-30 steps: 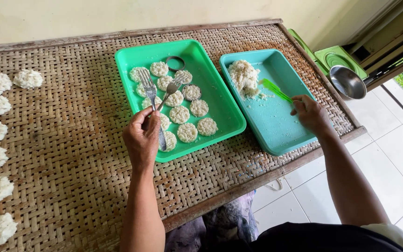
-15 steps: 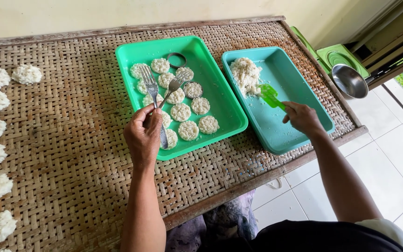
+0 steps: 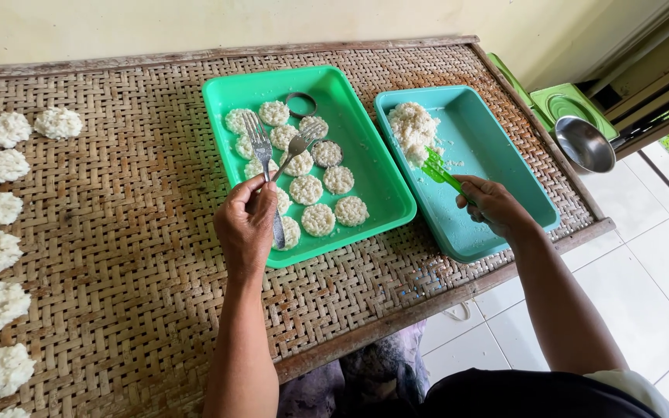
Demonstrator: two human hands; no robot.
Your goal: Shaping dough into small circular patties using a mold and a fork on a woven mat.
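Two metal forks (image 3: 272, 166) sit gripped in the left hand (image 3: 245, 228) above the green plastic tray (image 3: 373, 166), their tines over small, round, flat white rice cakes (image 3: 319, 186). The right hand (image 3: 493, 205) is closed around a green plastic fork (image 3: 439, 170), which touches the lumpy white rice mound (image 3: 414, 128) in the teal plastic tray (image 3: 497, 143).

Woven bamboo table (image 3: 118, 255) with wooden edge, pale yellow wall (image 3: 195, 23) behind, white tiled floor (image 3: 644, 271), daylight.
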